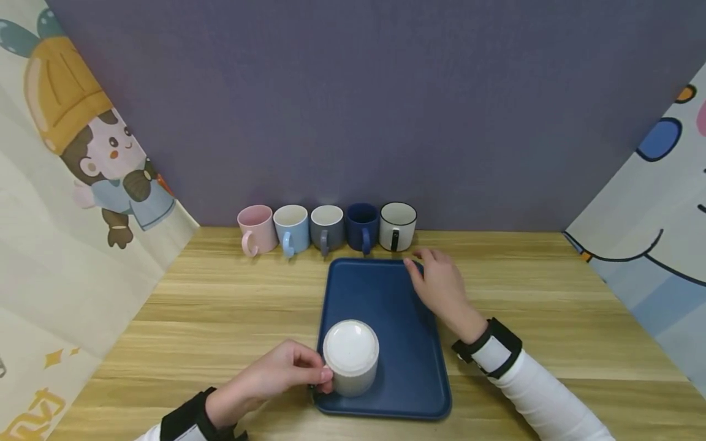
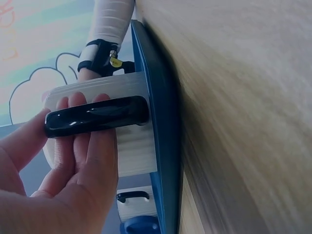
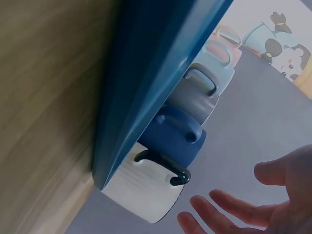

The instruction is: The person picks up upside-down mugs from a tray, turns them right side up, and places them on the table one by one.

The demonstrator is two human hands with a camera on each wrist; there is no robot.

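Note:
An upside-down white mug [image 1: 353, 355], its base facing up, stands on the near left part of a blue tray [image 1: 405, 361]. My left hand [image 1: 284, 372] holds it by its black handle [image 2: 97, 116], with fingers passing through the loop and the thumb at its outer end. Above the tray's far right corner, my right hand [image 1: 441, 286] holds nothing, its fingers loosely spread in the right wrist view. Nearest to it is an upright white mug [image 1: 405, 231] with a black rim and black handle.
Left of that white mug, a dark blue mug [image 1: 355, 236], a grey mug [image 1: 318, 234], a light blue mug [image 1: 300, 234] and a pink mug [image 1: 266, 234] form a row. Behind them rises a grey-purple panel [image 1: 353, 110]. The wooden table [image 1: 220, 306] surrounds the tray.

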